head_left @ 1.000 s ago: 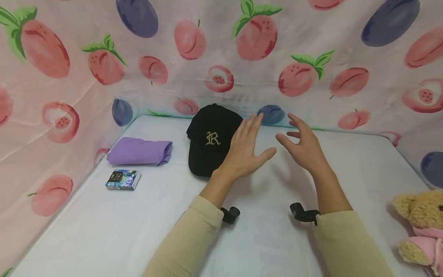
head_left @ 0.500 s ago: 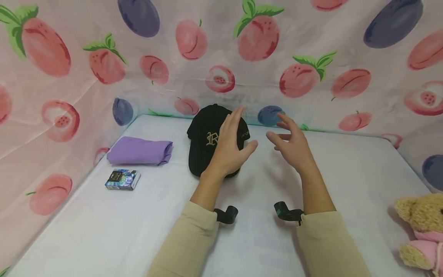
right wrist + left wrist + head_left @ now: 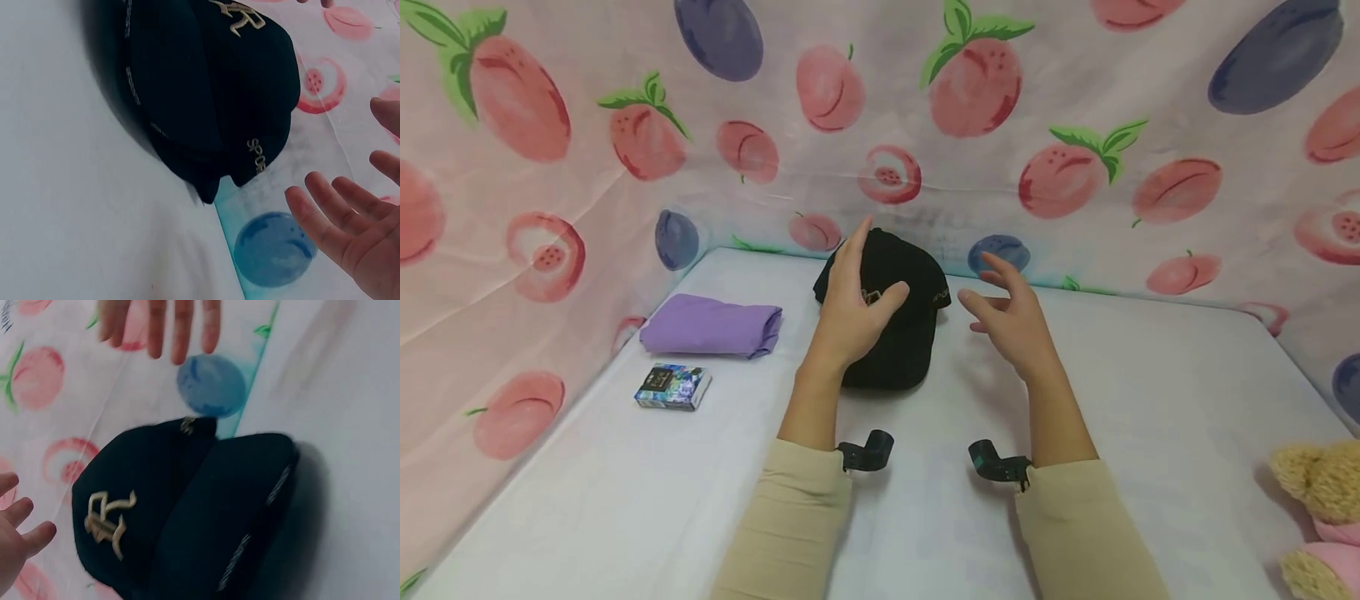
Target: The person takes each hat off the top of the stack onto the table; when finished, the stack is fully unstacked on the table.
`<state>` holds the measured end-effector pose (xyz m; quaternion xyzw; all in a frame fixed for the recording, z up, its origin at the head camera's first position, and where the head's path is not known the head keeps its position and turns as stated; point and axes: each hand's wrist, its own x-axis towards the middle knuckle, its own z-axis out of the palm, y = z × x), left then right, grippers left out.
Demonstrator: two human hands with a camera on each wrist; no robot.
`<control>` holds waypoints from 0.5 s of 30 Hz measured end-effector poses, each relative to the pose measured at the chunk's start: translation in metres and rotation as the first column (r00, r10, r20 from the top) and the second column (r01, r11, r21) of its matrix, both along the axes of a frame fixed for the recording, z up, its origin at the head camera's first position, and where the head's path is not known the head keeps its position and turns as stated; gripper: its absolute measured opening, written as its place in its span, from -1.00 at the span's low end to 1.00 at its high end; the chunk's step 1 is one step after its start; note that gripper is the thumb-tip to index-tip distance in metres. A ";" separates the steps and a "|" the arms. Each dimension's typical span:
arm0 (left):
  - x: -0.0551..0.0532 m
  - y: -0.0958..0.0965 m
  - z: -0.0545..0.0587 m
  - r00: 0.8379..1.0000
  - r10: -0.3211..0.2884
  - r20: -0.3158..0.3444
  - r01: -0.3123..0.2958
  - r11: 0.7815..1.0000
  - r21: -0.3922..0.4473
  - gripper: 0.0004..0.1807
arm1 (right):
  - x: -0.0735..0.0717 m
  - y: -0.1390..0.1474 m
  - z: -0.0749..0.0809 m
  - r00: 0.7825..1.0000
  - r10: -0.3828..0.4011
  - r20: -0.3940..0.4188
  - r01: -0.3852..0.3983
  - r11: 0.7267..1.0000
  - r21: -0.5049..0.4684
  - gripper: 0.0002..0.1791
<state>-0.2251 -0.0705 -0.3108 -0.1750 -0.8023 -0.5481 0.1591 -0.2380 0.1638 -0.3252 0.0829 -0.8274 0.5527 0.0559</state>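
Note:
A black baseball cap [image 3: 898, 342] with a gold letter on its front sits at the back of the white surface, brim toward me. My left hand [image 3: 850, 321], fingers straight and thumb out, overlaps the cap's left side in the head view. To the right of the cap is my right hand [image 3: 1009, 325], its fingers relaxed and spread. Neither hand holds anything. The left wrist view shows the cap [image 3: 181, 506] between both hands, with a gap on each side. In the right wrist view, lettering shows on the cap's side [image 3: 256, 156], near the right fingers [image 3: 325, 219].
A folded purple cloth [image 3: 711, 327] lies at the back left, with a small blue patterned box [image 3: 673, 387] in front of it. A teddy bear in pink [image 3: 1326, 492] is at the right edge. Fruit-print fabric [image 3: 760, 108] hangs behind and at the left.
Both hands have moved left, bringing the left hand across to the cap's left side and the right hand closer to its right side. The cap stays put; the head view has shifted slightly.

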 end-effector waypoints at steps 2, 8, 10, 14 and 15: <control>-0.001 -0.008 0.000 1.000 0.010 0.020 -0.011 1.000 0.013 -0.06 | -0.001 -0.003 0.000 1.000 -0.001 0.004 0.001 1.000 -0.005 -0.22; -0.003 -0.029 -0.002 0.997 0.034 0.066 -0.036 0.999 0.025 -0.08 | -0.003 -0.010 -0.002 1.000 -0.005 0.019 0.006 1.000 -0.029 -0.20; -0.004 -0.034 -0.003 0.997 0.037 0.073 -0.039 0.999 0.024 -0.09 | -0.004 -0.011 -0.003 1.000 -0.013 0.027 0.014 0.999 -0.043 -0.19; -0.006 -0.043 -0.006 0.990 0.060 0.125 -0.061 0.998 0.007 -0.10 | -0.005 -0.015 -0.005 0.998 -0.040 0.054 0.044 0.997 -0.059 -0.17; -0.007 -0.045 -0.008 0.988 0.066 0.137 -0.067 0.998 0.002 -0.10 | -0.006 -0.015 -0.006 0.997 -0.045 0.060 0.048 0.997 -0.063 -0.17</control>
